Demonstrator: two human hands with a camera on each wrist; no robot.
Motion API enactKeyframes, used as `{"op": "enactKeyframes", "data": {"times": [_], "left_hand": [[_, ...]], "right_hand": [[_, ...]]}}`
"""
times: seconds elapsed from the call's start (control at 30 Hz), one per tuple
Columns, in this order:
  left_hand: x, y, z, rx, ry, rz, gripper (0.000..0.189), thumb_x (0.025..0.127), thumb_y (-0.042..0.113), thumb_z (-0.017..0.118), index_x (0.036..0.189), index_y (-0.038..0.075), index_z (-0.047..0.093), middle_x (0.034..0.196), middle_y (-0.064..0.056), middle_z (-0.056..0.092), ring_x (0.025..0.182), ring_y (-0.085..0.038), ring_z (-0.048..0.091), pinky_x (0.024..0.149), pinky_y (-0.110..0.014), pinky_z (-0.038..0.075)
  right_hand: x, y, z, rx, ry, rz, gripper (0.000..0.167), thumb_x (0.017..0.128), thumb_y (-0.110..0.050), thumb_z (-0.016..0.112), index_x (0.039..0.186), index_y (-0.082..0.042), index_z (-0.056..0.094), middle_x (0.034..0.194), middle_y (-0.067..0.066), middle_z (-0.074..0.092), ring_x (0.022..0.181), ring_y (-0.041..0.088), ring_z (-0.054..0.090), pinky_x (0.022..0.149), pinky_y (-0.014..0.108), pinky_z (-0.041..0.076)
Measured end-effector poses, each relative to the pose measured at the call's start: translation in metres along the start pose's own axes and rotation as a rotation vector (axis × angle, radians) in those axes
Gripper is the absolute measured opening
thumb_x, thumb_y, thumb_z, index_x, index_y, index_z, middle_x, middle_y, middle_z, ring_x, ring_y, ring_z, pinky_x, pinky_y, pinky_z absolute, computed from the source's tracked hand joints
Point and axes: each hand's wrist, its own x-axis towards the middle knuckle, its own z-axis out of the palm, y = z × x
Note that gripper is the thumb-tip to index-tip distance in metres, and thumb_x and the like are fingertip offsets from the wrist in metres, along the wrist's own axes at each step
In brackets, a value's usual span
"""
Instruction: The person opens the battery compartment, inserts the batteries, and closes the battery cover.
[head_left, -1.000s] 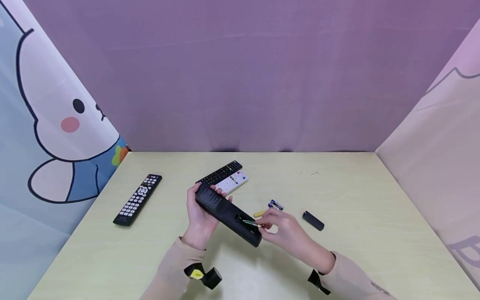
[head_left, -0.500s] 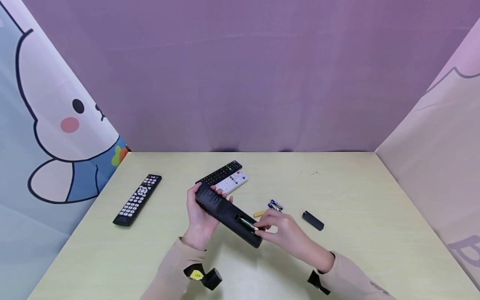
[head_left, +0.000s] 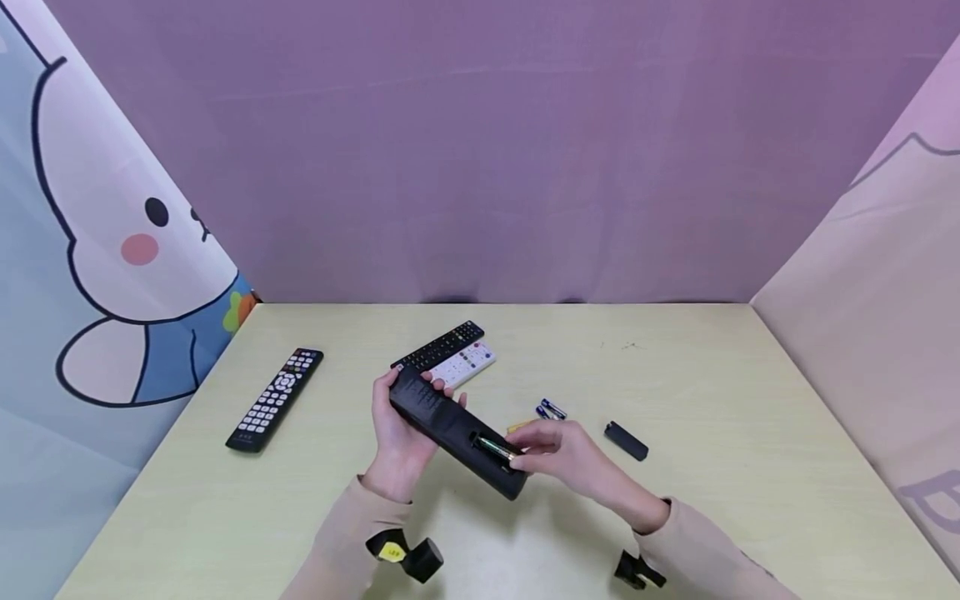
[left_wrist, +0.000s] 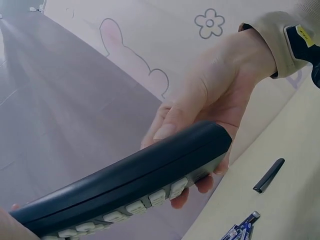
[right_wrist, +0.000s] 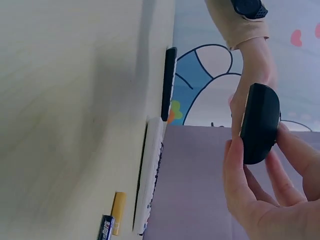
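Note:
My left hand grips a black remote control by its upper end, back side up, over the table. A green battery lies in the remote's uncovered battery compartment. At the lower end my right hand has its thumb on the battery, with fingers at the far edge. The left wrist view shows the right hand's fingertips curled on the button side of the remote. In the right wrist view the right hand surrounds the end of the remote. The battery's inner contacts are hidden.
A black battery cover lies on the right of the table. Blue batteries and a partly covered yellow battery lie behind my right hand. Other remotes are a black one, a white one and another black one at left.
The green battery, tilted up in the right fingers a second ago, now lies lower in the compartment. The right fingers have shifted from its end to the remote's edge. The left hand stays almost still.

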Motion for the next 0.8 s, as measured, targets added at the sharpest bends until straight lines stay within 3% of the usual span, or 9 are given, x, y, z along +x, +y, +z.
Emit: {"op": "enactKeyframes", "data": {"times": [0.17,0.43,0.7,0.8], "left_hand": [[-0.001,0.001,-0.001,-0.009,-0.033,0.005,0.033,0.086,0.040,0.031,0.084,0.010,0.043,0.070,-0.002,0.049,0.068,-0.016,0.048,0.078,-0.037,0.041],[-0.001,0.002,-0.001,-0.010,-0.030,0.016,0.033,0.086,0.040,0.030,0.085,0.010,0.044,0.069,-0.002,0.049,0.066,-0.017,0.047,0.076,-0.037,0.042],[-0.002,-0.003,0.002,0.041,-0.050,0.030,0.036,0.088,0.039,0.026,0.081,0.010,0.045,0.069,-0.001,0.049,0.066,-0.016,0.046,0.077,-0.036,0.041],[-0.002,-0.004,0.003,0.050,-0.036,0.030,0.035,0.087,0.039,0.027,0.080,0.010,0.046,0.069,-0.001,0.048,0.066,-0.016,0.046,0.078,-0.036,0.040]], "right_hand": [[0.002,0.001,0.000,0.013,0.025,0.080,0.043,0.075,-0.022,0.069,0.109,0.001,0.060,0.112,0.018,0.057,0.093,0.022,0.060,0.077,0.029,0.049],[0.003,0.001,0.003,0.042,0.061,0.149,0.041,0.073,-0.021,0.071,0.107,0.000,0.061,0.108,0.014,0.059,0.091,0.019,0.059,0.079,0.031,0.048],[0.005,0.001,0.010,0.130,0.125,0.171,0.037,0.073,-0.017,0.071,0.103,0.003,0.062,0.104,0.010,0.060,0.085,0.012,0.056,0.073,0.027,0.048],[0.005,0.001,0.011,0.114,0.133,0.178,0.036,0.073,-0.016,0.070,0.102,0.003,0.062,0.100,0.007,0.059,0.082,0.010,0.054,0.071,0.025,0.047]]}}
